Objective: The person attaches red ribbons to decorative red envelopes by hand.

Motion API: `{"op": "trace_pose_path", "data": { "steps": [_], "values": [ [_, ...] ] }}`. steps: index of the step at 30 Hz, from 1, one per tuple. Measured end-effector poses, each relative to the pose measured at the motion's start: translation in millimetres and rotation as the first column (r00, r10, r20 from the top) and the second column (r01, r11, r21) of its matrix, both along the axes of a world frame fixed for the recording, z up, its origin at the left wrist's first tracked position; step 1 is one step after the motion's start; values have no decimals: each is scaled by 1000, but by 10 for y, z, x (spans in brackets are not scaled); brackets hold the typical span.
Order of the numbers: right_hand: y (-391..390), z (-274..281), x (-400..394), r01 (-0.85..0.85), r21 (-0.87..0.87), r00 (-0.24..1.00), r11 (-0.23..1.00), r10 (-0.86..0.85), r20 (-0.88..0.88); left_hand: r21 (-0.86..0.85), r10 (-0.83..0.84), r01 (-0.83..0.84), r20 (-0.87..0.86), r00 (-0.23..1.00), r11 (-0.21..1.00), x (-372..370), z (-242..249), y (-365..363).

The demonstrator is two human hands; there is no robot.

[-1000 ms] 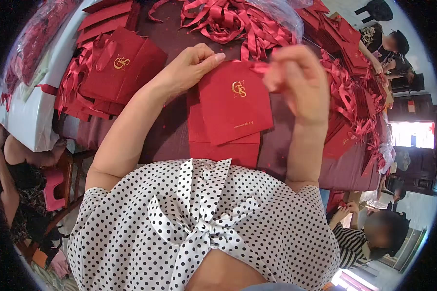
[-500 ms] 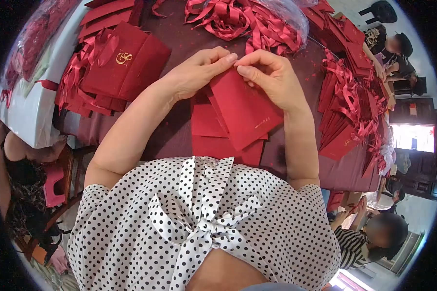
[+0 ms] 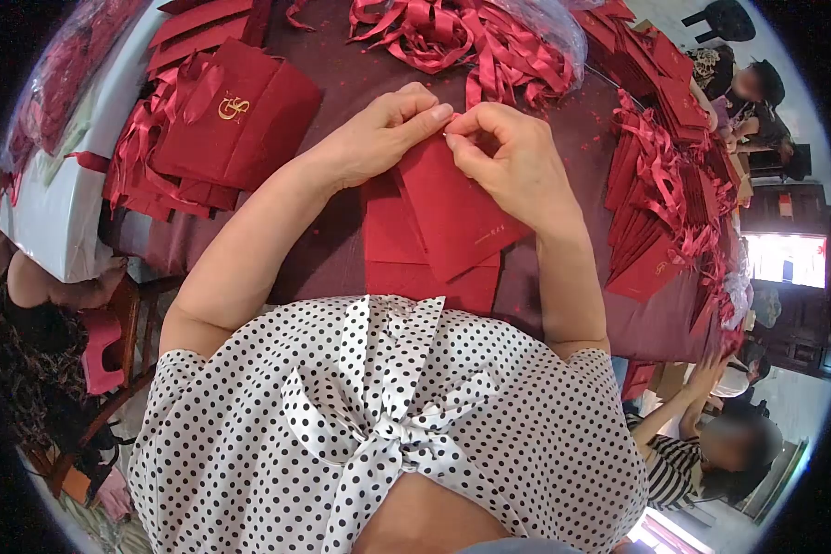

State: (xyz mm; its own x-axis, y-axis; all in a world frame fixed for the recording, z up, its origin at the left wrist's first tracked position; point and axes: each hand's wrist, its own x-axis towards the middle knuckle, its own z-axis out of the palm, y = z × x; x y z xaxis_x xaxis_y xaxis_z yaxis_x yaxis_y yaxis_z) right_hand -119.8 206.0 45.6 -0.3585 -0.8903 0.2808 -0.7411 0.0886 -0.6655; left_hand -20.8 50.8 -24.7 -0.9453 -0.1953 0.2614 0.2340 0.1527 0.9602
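A flat red paper bag (image 3: 462, 217) with small gold print near its lower edge lies tilted in front of me. My left hand (image 3: 388, 134) is closed on its top edge, thumb pressed against the fingers. Just right of it, my right hand (image 3: 508, 157) pinches at the bag's top; a tiny pale tip shows at its fingertips, too small to name. Underneath are more flat red bags (image 3: 388, 235), partly covered by the one in my hands.
Red gift bags (image 3: 240, 125) with ribbon handles pile up at left, near a white box (image 3: 60, 222). Loose red ribbons (image 3: 517, 51) lie at the back, partly in clear plastic. At right stand stacked bags (image 3: 642, 263) with ribbons. A person in stripes (image 3: 674, 471) sits at lower right.
My right hand has turned and its fingers have drawn into a tighter pinch by the bag's top. The bag has shifted slightly. At right, the striped person's arms have reached toward the table.
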Motion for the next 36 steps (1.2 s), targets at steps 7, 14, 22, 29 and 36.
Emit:
{"op": "trace_pose_path", "data": {
  "steps": [7, 14, 22, 29, 36],
  "values": [
    [26, 78, 5, -100, -27, 994, 995, 99, -44, 144, -72, 62, 63, 995, 988, 36, 92, 20],
    [46, 35, 86, -79, 38, 979, 996, 85, -185, 36, -55, 54, 33, 998, 998, 23, 65, 56],
    [32, -188, 284, -7, -57, 881, 998, -21, -473, -552, 211, -327, -263, 941, 767, 30, 110, 115],
    [-57, -192, 30, -41, -47, 997, 998, 38, -61, -613, 322, -474, -350, 880, 631, 65, 162, 181],
    [-43, -44, 12, -72, -93, 987, 993, 84, 134, -468, 215, -345, -309, 926, 814, 122, 275, 78]
  ]
}}
